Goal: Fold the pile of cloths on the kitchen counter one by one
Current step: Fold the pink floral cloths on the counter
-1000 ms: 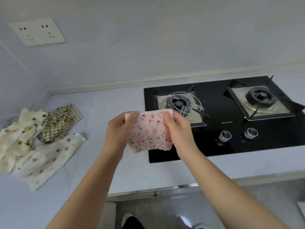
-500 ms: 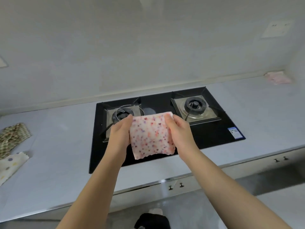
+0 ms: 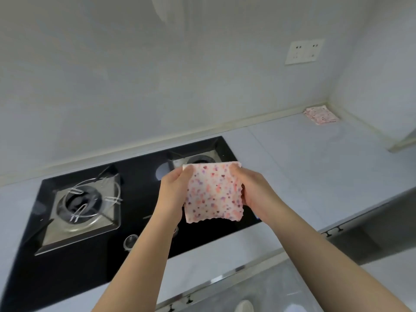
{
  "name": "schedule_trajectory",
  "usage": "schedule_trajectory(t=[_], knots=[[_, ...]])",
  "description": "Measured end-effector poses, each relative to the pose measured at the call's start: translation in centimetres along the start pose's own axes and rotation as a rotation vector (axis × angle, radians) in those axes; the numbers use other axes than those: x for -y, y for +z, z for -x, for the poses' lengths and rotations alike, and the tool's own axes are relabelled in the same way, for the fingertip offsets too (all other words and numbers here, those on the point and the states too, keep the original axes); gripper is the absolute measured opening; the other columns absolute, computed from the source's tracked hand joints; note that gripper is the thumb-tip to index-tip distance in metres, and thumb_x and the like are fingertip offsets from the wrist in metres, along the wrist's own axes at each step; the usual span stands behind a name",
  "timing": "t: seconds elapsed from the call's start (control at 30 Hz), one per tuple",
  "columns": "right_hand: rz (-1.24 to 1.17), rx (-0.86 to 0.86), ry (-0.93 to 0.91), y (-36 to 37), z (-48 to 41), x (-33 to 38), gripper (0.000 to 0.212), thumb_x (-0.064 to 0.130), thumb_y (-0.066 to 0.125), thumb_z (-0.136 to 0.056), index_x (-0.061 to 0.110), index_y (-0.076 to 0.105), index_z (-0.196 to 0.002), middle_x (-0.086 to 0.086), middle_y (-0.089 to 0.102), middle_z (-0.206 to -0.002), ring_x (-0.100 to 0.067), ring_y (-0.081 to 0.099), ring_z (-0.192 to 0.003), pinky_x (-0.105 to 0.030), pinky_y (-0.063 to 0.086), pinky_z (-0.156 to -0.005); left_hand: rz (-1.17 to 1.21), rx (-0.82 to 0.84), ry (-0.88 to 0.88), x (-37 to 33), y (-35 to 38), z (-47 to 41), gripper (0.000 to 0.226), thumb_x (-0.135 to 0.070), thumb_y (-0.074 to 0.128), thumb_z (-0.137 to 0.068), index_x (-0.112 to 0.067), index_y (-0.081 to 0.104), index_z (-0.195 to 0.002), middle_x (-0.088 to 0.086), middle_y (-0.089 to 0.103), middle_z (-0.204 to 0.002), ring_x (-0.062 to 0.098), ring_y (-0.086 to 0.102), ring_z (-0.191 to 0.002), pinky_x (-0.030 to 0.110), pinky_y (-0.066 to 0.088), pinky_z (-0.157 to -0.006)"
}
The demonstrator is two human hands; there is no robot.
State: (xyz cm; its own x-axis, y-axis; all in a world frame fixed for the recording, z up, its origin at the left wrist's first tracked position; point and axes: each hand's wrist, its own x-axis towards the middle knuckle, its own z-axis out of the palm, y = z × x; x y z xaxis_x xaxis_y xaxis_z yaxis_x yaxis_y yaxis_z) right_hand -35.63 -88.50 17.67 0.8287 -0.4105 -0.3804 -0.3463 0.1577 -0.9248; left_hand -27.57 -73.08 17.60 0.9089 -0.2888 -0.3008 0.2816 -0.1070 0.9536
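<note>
Head view: floral cloth (image 3: pixel 213 194) between left hand (image 3: pixel 174 192) and right hand (image 3: pixel 255 192)

A black gas hob (image 3: pixel 139 176) sits in a pale grey surface (image 3: pixel 304 165), with a plain white wall (image 3: pixel 157 75) behind it, a white socket plate (image 3: pixel 304 51) high to its right, and grey floor (image 3: pixel 258 289) in front.

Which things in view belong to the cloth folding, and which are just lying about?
Job: pink-speckled white folded cloth, pinched by left hand and right hand; stack of matching folded cloths in the far corner.
Idle: black glass gas hob; white plastic wall socket.
</note>
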Motion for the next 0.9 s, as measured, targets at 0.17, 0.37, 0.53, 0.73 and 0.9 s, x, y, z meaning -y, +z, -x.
schedule_trajectory(t=[0.17, 0.37, 0.53, 0.73, 0.9], knots=[[0.053, -0.006, -0.032, -7.6, -2.6, 1.1, 0.031, 0.031, 0.054, -0.097, 0.006, 0.066, -0.110, -0.013, 0.072, -0.106, -0.029, 0.070, -0.097, -0.046, 0.055, -0.092, -0.031, 0.021, 0.005, -1.7, 8.3, -3.0, 0.023, -0.035, 0.053, -0.095, -0.023, 0.071, -0.087, 0.004, 0.072, -0.099, 0.026, 0.067, -0.098, 0.051, 0.052, -0.092], [-0.040, -0.071, -0.075, -16.0, -6.3, 3.3, 0.023, 0.026, 0.051, -0.098, 0.014, 0.068, -0.106, -0.005, 0.074, -0.103, -0.022, 0.072, -0.094, -0.046, 0.056, -0.089, -0.088, 0.153, -0.017, -3.8, 17.5, -6.6, 0.016, -0.027, 0.056, -0.096, -0.019, 0.069, -0.092, 0.004, 0.072, -0.100, 0.024, 0.068, -0.096, 0.048, 0.053, -0.091], [-0.073, -0.057, -0.036, -22.2, -10.3, 3.7, 0.028, 0.028, 0.051, -0.098, 0.013, 0.066, -0.116, -0.006, 0.073, -0.108, -0.024, 0.070, -0.100, -0.046, 0.054, -0.091, -0.088, 0.148, 0.007, -4.1, 24.3, -9.7, 0.019, -0.028, 0.055, -0.096, -0.028, 0.066, -0.081, 0.001, 0.071, -0.097, 0.023, 0.067, -0.094, 0.046, 0.054, -0.089], [0.038, -0.264, -0.015, -31.8, -18.6, 3.4, 0.027, 0.030, 0.052, -0.096, 0.009, 0.068, -0.103, -0.011, 0.073, -0.101, -0.025, 0.071, -0.093, -0.046, 0.056, -0.089, -0.076, 0.286, -0.088, -2.7, 35.4, -15.7, 0.013, -0.024, 0.051, -0.096, -0.023, 0.065, -0.094, 0.000, 0.070, -0.100, 0.016, 0.067, -0.088, 0.030, 0.055, -0.069], [0.290, -0.412, -0.030, -41.6, -28.1, 2.5, 0.037, 0.031, 0.052, -0.094, -0.001, 0.046, -0.075, -0.013, 0.046, -0.071, -0.020, 0.046, -0.068, -0.029, 0.036, -0.062, -0.200, 0.195, -0.092, -0.6, 47.2, -22.9, 0.017, -0.020, 0.046, -0.098, -0.013, 0.061, -0.100, 0.003, 0.066, -0.093, 0.023, 0.065, -0.087, 0.036, 0.057, -0.067]])
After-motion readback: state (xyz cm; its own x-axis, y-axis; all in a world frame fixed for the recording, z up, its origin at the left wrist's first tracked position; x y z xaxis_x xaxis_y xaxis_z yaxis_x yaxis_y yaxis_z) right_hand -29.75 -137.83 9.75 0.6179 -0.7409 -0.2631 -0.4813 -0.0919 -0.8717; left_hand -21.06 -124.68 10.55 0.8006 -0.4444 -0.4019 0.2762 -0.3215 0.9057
